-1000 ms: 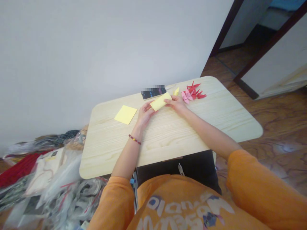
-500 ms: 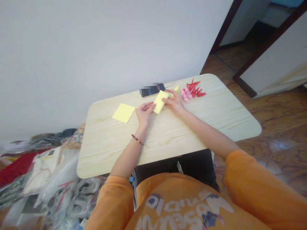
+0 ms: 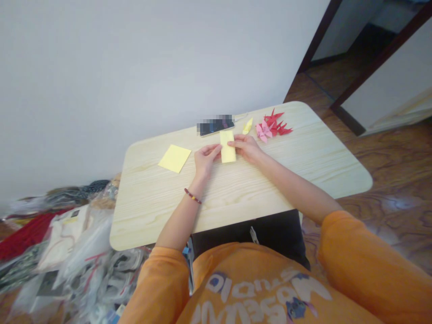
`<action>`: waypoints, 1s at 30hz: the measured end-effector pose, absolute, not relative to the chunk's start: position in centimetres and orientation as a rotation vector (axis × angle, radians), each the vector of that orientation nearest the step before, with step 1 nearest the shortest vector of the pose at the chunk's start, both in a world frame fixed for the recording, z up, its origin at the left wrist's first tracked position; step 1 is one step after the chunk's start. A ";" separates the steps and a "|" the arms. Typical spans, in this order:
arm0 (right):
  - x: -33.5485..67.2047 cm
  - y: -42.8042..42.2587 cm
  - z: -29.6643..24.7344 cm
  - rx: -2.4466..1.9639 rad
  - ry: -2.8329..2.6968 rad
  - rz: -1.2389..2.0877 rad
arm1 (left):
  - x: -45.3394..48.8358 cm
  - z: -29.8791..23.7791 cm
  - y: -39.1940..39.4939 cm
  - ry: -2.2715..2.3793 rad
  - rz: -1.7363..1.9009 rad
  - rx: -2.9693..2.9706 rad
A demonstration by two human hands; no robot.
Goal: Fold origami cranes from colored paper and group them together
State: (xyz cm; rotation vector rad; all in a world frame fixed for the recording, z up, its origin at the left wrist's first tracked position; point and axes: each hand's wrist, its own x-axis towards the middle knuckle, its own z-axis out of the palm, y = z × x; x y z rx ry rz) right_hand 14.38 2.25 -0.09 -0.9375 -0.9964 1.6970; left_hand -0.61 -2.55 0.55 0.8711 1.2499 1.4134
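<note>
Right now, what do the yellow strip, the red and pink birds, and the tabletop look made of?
The yellow strip looks like thin matte paper, with a flat, crisp-edged fold. The red and pink birds also look like matte folded paper, shown by their sharp creases and points. The tabletop shows pale wood grain with a smooth, light sheen; it could be real wood or laminate.
</note>
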 end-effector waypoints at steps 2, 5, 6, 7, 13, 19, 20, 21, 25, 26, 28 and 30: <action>14.3 2.2 -0.2 -0.949 -1.025 1.702 | -0.7 0.6 -2.5 1.232 1.423 0.847; 14.2 2.2 -0.3 -0.951 -1.043 1.684 | -0.8 0.7 -2.4 1.223 1.409 0.817; 14.2 2.2 -0.3 -0.952 -1.048 1.678 | -0.9 0.6 -2.4 1.220 1.403 0.804; 14.2 2.1 -0.2 -0.956 -1.052 1.674 | -0.9 0.6 -2.4 1.219 1.395 0.790; 14.4 1.9 0.3 -0.994 -1.057 1.676 | -1.2 0.8 -2.3 1.205 1.318 0.721; 14.5 1.9 0.2 -0.979 -1.055 1.702 | -1.5 0.9 -2.2 1.179 1.287 0.695; 14.5 1.9 0.2 -0.976 -1.054 1.705 | -1.5 0.9 -2.2 1.178 1.284 0.691; 14.5 1.9 0.2 -0.972 -1.054 1.708 | -1.5 0.9 -2.2 1.177 1.282 0.687; 14.5 1.9 0.2 -0.971 -1.047 1.704 | -1.5 1.1 -2.3 1.168 1.275 0.668; 14.5 1.9 0.2 -0.980 -1.047 1.699 | -1.5 1.2 -2.3 1.169 1.272 0.664; 14.5 1.9 0.2 -0.996 -1.051 1.691 | -1.5 1.3 -2.3 1.175 1.264 0.659; 14.5 1.9 0.2 -1.000 -1.056 1.685 | -1.4 1.4 -2.4 1.174 1.260 0.656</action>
